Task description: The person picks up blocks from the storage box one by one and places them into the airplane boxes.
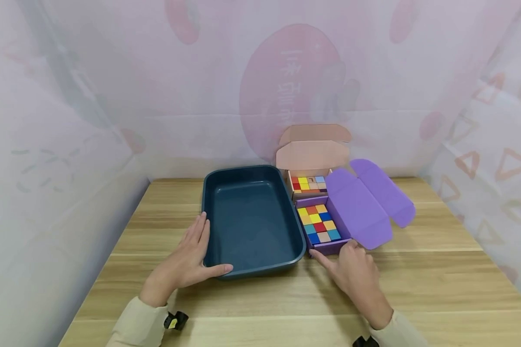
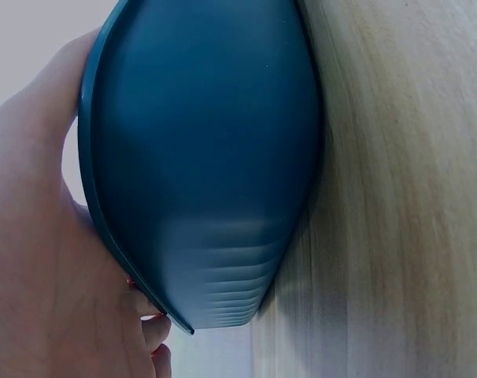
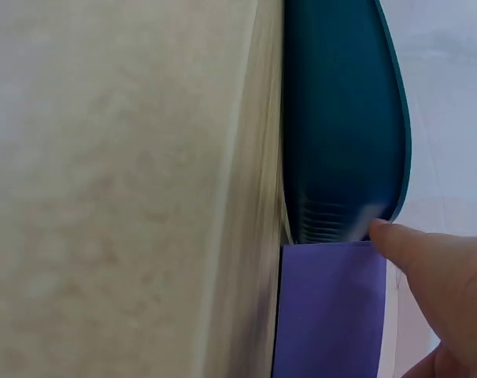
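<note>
A dark teal rectangular tray (image 1: 252, 217) stands on the table with its inside bare. My left hand (image 1: 184, 255) rests on its near left corner, fingers straight along the left rim and thumb on the near rim. To the right of the tray, an open purple box (image 1: 330, 248) holds rows of coloured wooden blocks (image 1: 319, 225). My right hand (image 1: 358, 270) is at the box's near end, thumb stretched to its near left corner and fingers by the near right one. In the right wrist view the thumb (image 3: 404, 240) is right at the purple wall's top edge; the other fingers are mostly hidden.
Behind the purple box stands an open brown cardboard box (image 1: 306, 195) with more coloured blocks. The purple lid (image 1: 364, 207) is folded out to the right over the wooden table (image 1: 451, 279). Printed cloth (image 1: 191, 96) hangs around the back and sides.
</note>
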A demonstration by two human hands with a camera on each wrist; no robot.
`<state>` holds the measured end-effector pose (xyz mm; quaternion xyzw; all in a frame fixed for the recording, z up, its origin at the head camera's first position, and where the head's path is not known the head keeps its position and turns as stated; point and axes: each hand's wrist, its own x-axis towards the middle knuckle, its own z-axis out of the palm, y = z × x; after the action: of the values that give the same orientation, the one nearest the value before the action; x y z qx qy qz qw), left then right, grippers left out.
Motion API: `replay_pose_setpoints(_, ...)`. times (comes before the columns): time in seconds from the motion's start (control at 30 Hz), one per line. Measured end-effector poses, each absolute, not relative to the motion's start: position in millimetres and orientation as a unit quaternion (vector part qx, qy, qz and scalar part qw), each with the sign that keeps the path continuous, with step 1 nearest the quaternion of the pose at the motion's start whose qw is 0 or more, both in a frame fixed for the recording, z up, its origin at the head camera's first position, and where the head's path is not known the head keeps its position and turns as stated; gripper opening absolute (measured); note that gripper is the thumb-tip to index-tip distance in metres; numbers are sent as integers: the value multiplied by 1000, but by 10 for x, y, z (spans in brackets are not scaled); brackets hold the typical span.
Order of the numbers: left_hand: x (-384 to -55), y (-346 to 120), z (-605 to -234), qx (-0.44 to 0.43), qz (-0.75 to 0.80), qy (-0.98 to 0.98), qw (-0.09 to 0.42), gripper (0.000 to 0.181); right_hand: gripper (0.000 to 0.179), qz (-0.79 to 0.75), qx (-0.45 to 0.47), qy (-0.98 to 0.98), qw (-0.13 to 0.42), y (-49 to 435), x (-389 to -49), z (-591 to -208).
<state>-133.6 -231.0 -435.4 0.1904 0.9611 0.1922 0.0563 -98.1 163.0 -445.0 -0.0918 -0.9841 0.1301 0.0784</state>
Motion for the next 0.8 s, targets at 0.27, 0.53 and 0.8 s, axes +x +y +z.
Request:
replay_pose_setpoints(0.27, -1327, -2315, -4348, 188, 193, 961, 59, 135, 91, 113, -86, -983, 119, 1588, -1050, -4458)
replay_pose_setpoints(0.53, -1330, -2287, -4362, 191, 192, 961, 58, 135, 99, 132, -122, -983, 46, 1702, -1080, -4376)
replay_pose_setpoints(0.8, -1339, -2232, -4373, 201, 197, 958, 55, 134, 97, 174, -89, -980, 46, 2052, -1023, -4352)
